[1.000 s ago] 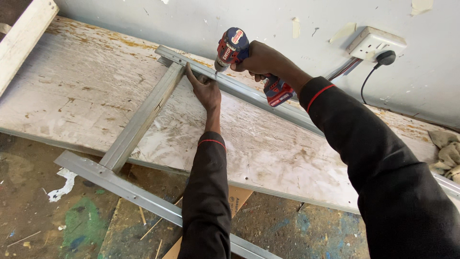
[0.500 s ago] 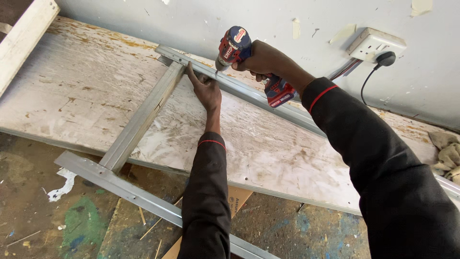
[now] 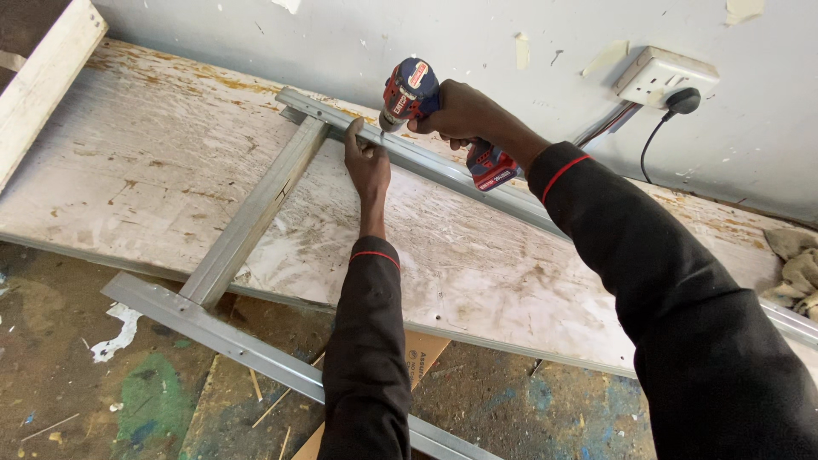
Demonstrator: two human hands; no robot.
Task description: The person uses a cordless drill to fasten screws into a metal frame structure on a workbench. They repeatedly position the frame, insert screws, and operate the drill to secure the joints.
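While right hand (image 3: 460, 115) is gripping drill (image 3: 409, 89) | left hand (image 3: 368, 162) is pinning metal channel (image 3: 443, 166), running upper-left to lower-right | bit just above fingers.

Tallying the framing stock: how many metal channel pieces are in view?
3: far channel along the wall, under the drill; cross channel over the board; near channel above the floor. More may lie out of view.

Both arms reach forward in dark sleeves with a thin red band at each cuff. The left hand (image 3: 368, 166) lies palm down, wrist straight, its fingers (image 3: 354, 135) stretched ahead and close together. Just beyond and to the right of those fingertips, the right hand (image 3: 464, 112) is clenched in a tight fist, knuckles up, forearm slanting back to the right
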